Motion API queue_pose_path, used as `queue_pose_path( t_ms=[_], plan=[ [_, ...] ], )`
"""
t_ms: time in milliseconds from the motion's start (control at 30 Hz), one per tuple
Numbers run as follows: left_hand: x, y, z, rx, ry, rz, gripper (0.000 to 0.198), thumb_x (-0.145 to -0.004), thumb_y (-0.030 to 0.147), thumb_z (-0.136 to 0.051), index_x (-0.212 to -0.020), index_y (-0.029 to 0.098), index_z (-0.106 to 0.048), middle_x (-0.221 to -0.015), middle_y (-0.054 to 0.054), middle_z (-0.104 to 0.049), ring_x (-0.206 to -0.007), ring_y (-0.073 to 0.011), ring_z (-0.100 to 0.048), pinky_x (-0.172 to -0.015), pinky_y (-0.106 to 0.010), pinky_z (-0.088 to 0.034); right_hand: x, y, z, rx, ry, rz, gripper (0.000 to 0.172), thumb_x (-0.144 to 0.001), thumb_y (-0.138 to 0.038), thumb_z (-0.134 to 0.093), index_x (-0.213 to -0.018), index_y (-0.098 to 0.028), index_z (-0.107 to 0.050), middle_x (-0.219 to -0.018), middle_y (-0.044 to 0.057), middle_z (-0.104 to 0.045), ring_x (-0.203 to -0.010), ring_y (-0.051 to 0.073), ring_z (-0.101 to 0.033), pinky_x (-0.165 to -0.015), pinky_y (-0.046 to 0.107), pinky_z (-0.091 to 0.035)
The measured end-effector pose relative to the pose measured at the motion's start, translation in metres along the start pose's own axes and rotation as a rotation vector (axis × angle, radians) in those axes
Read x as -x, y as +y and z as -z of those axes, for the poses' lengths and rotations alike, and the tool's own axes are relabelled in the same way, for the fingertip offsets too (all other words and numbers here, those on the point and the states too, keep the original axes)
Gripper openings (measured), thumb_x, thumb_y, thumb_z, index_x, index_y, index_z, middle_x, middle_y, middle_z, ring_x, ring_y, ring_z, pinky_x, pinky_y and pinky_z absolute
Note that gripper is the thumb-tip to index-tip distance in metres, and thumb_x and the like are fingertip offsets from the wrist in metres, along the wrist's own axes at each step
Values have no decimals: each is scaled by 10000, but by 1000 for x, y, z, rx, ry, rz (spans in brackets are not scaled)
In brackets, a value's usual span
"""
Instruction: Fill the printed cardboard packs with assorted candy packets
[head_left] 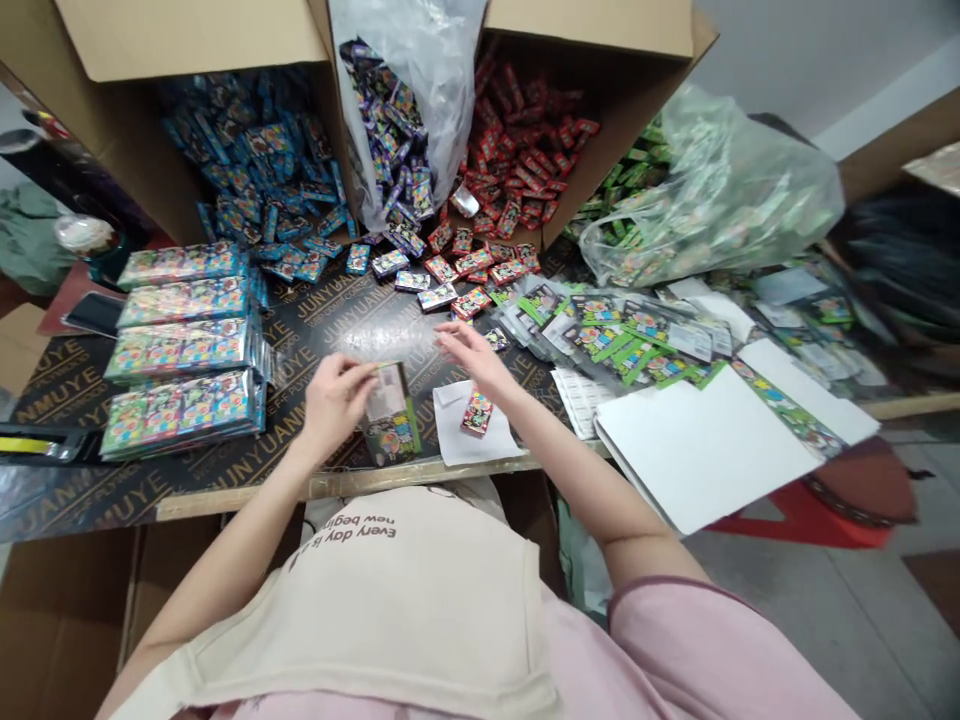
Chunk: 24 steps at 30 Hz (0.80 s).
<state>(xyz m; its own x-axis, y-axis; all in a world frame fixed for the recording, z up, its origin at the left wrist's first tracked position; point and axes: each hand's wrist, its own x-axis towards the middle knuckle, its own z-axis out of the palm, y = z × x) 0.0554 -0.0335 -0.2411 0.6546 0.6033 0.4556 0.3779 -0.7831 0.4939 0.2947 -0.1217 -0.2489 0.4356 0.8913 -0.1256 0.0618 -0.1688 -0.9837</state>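
My left hand [334, 395] pinches the upper left edge of a dark printed pouch [394, 432] with a green side strip and a clear window. The pouch lies at the table's front edge. My right hand [478, 358] hovers to the right of it, fingers stretched and apart, with nothing in them. Below the right hand, a small red printed box [477, 411] rests on a white paper sheet [454, 445]. Just beyond its fingertips are loose small boxes, among them a red one [471, 302] and a purple one [437, 297].
Cartons and bags at the back hold blue boxes [262, 170], purple boxes [397, 130], red boxes [525, 160] and green boxes [634, 185]. Stacked filled packs [184, 350] stand at left. Flat pouches [622, 330] and white sheets [712, 440] lie at right.
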Motion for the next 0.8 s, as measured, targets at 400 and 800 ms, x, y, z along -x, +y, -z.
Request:
queue_pose_path(
  t_ms=[400, 800],
  plan=[
    [-6, -9, -51, -238, -917, -364, 849, -436, 283, -915, -1200, 211, -550, -1332, -192, -461, -1277, -401, -378, -1061, -665, -168, 17, 91, 65, 823, 118, 164, 78, -745, -241, -671, -748, -191, -730, -905, 90, -651, -926, 241, -528, -849, 374, -402],
    [-30, -8, -31, 246, -659, -142, 521, -637, 137, -767, -1121, 230, -599, -901, -12, -653, -787, -202, -608, -749, -288, -431, 25, 87, 62, 559, 213, 128, 110, -824, -284, -488, -767, -215, -551, -671, 24, -599, -646, 194, -542, -690, 326, -415]
  ],
)
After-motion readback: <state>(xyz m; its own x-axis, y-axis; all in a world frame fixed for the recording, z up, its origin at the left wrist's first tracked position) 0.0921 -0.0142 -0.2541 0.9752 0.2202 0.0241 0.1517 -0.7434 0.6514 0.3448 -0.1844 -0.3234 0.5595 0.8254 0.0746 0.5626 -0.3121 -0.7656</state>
